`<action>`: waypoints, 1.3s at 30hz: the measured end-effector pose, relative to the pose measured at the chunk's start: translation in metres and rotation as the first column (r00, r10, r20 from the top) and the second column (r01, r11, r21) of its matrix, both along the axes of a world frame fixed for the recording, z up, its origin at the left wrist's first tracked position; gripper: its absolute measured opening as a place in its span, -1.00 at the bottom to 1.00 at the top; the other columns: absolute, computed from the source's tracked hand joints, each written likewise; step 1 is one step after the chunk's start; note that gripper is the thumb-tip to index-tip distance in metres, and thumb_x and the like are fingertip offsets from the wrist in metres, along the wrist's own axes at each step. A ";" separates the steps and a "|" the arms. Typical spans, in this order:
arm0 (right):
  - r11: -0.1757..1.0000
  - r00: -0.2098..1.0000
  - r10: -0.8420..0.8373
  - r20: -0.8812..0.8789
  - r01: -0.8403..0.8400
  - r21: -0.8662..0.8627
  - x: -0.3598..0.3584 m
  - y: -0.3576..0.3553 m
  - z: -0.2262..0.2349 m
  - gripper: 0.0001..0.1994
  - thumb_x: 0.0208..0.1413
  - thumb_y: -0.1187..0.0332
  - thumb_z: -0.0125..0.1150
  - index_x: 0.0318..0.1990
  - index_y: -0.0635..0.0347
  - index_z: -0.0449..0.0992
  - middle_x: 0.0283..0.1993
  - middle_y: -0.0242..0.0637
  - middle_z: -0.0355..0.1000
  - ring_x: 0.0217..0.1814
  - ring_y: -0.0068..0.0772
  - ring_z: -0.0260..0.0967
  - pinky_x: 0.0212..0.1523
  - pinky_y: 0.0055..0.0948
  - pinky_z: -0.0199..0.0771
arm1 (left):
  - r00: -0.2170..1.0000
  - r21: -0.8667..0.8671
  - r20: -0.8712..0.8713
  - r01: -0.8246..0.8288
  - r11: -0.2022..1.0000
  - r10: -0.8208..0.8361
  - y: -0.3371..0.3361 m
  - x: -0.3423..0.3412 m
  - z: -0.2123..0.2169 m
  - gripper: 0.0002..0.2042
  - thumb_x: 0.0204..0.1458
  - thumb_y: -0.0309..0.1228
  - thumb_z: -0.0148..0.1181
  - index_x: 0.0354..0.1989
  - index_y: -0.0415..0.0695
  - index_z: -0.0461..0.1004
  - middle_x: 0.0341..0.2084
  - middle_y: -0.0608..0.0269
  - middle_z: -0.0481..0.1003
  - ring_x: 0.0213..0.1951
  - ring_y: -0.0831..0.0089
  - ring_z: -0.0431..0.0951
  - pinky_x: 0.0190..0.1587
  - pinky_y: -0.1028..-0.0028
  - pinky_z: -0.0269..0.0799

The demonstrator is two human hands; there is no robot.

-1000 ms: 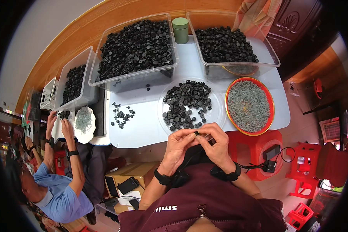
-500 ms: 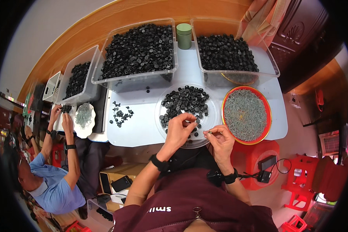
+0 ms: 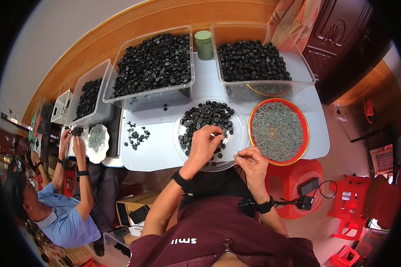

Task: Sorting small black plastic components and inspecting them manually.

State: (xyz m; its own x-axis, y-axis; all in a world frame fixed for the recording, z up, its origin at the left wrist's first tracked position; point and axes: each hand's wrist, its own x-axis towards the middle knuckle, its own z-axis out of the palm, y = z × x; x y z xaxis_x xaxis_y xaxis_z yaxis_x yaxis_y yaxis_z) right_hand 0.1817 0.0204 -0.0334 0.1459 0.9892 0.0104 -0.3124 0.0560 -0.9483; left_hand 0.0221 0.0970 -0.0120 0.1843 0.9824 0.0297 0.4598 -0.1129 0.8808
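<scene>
My left hand [image 3: 203, 144] is over the near part of a round clear tray [image 3: 243, 133], thumb and fingers drawn together; anything in them is hidden. Beneath and beyond it lies a heap of small round black plastic caps [image 3: 207, 116], with a few loose ones near my fingers. To the right, by the tray's near right rim, my right hand [image 3: 252, 163] is closed in a pinch. A tiny pale thing shows at its fingertips, too small to name. Close by it is a red bowl [image 3: 305, 144] with a gold rim, full of thin grey screws [image 3: 277, 131].
Large clear bins [image 3: 193, 75] [image 3: 254, 83] of black parts line the table's back, a green canister [image 3: 204, 45] between them. Small black pieces [image 3: 137, 137] lie on the left. A co-worker [image 3: 69, 209] handles black parts there. A red stool [image 3: 294, 187] stands right.
The whole view has shifted slightly, with the bins and tray a little lower and further left. Both hands keep their pinched poses beside the tray; the gap between them looks much the same.
</scene>
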 end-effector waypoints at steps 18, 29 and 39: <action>0.980 0.978 0.198 -0.069 -0.198 0.007 -0.030 -0.006 0.049 -0.82 -0.08 0.71 0.17 -0.26 0.45 0.46 -0.18 -0.28 0.30 -0.20 -0.52 0.40 -0.18 -0.62 0.48 | 0.216 -0.304 0.949 0.424 0.853 0.231 -0.061 -0.052 0.002 -0.81 -0.03 -0.52 0.17 -0.22 -0.24 0.40 -0.29 0.15 0.46 -0.26 0.41 0.53 -0.18 0.53 0.51; 0.981 0.952 0.150 0.266 -0.177 0.078 -0.050 -0.005 0.069 -0.81 -0.10 0.68 0.19 -0.26 0.37 0.50 -0.24 -0.29 0.38 -0.27 -0.58 0.40 -0.26 -0.63 0.46 | 0.191 -0.337 0.941 0.433 0.836 0.280 -0.063 -0.056 -0.011 -0.80 0.01 -0.49 0.15 -0.17 -0.21 0.43 -0.30 0.20 0.48 -0.28 0.49 0.51 -0.15 0.52 0.46; 0.957 0.761 0.008 0.649 -0.195 0.217 -0.059 -0.001 0.071 -0.81 -0.13 0.65 0.21 -0.29 0.30 0.52 -0.33 -0.26 0.40 -0.39 -0.46 0.42 -0.42 -0.58 0.46 | 0.204 -0.314 0.947 0.436 0.843 0.248 -0.063 -0.055 -0.012 -0.82 0.04 -0.50 0.13 -0.17 -0.22 0.44 -0.33 0.25 0.50 -0.28 0.53 0.53 -0.14 0.50 0.48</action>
State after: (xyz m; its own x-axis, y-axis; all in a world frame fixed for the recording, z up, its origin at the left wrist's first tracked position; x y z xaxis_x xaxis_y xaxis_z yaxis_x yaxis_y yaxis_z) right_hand 0.1223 0.0193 0.0375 -0.0880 0.9445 0.3166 0.3386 0.3273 -0.8822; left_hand -0.0326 0.0341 -0.0241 0.4401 0.8882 -0.1323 -0.7276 0.4390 0.5271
